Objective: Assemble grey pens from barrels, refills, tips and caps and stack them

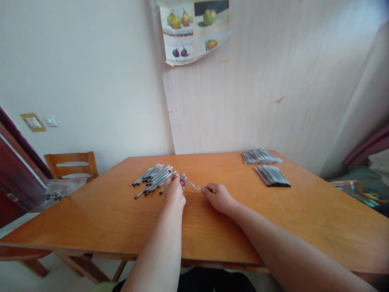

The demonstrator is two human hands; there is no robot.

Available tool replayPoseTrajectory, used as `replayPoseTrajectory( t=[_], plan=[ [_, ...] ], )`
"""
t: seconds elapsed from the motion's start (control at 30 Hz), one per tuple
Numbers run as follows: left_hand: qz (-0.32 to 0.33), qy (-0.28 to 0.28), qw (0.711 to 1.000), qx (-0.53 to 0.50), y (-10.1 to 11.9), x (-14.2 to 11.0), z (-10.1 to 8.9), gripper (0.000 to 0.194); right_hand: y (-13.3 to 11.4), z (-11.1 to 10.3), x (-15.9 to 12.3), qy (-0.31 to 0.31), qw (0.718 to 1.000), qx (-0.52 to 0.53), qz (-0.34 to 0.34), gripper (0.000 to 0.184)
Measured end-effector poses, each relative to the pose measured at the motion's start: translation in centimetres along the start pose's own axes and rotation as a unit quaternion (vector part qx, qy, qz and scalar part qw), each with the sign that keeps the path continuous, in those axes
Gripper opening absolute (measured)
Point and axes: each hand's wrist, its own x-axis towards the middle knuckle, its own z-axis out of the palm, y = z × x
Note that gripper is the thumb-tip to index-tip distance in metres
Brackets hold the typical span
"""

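My left hand [174, 190] is closed around a slim pen [189, 182] with a clear barrel, whose tip points right and slightly down. Facing that tip, my right hand [219, 198] pinches a small clear piece [198, 189]; it looks like a pen cap, though its shape is too small to be sure. Whether the piece touches the tip I cannot tell. Just left of my left hand lies a loose heap of similar pens [154, 178] with dark ends, some jutting out at angles.
On the right of the wooden table [227, 239] are a neat row of pens [272, 176] and, behind it, another pile of pens [261, 156]. A wooden chair [73, 162] with a clear plastic bag [65, 188] stands left. A fruit picture sheet [194, 30] hangs on the wall.
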Motion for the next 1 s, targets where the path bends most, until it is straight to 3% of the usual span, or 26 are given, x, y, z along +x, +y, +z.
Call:
replayPoseTrajectory(
  t=[0.67,0.8,1.0],
  plan=[
    [0.006,-0.025,1.0,0.008,-0.4,-0.6,0.5,0.005,-0.9,0.2,0.0,-0.001,0.997,0.057,0.053,0.029],
    [0.008,-0.034,0.999,-0.003,-0.6,-0.6,0.5,0.006,-0.5,0.6,0.3,0.001,0.987,0.123,0.1,0.029],
    [0.017,-0.052,0.998,-0.012,-0.8,-0.8,0.7,0.009,-0.9,1.0,0.5,-0.01,0.949,0.273,0.158,0.023]
  ],
)
